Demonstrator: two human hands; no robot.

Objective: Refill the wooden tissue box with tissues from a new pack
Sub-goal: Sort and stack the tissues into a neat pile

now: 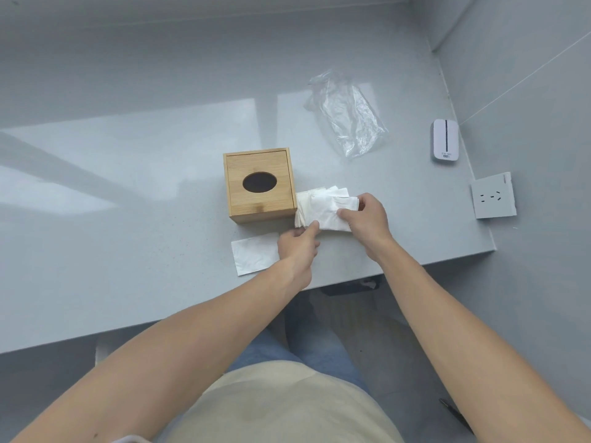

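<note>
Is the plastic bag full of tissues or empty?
Empty. The clear plastic bag lies flat and crumpled on the table; the tissue stack sits outside it, beside the wooden box.

Grey counter (128,203) bears box (259,186), tissues (323,207) (loose), wrapper (347,113)

tissue box (259,186) — matt wood | tissues (323,207) — soft paper | counter (128,193) — glossy

One head-worn wide-angle camera looks forward and steeply down from above the bench's (128,219) near edge, facing its far edge and the wall. It sits close: both forearms reach in from below, and the bench's right corner shows.
</note>
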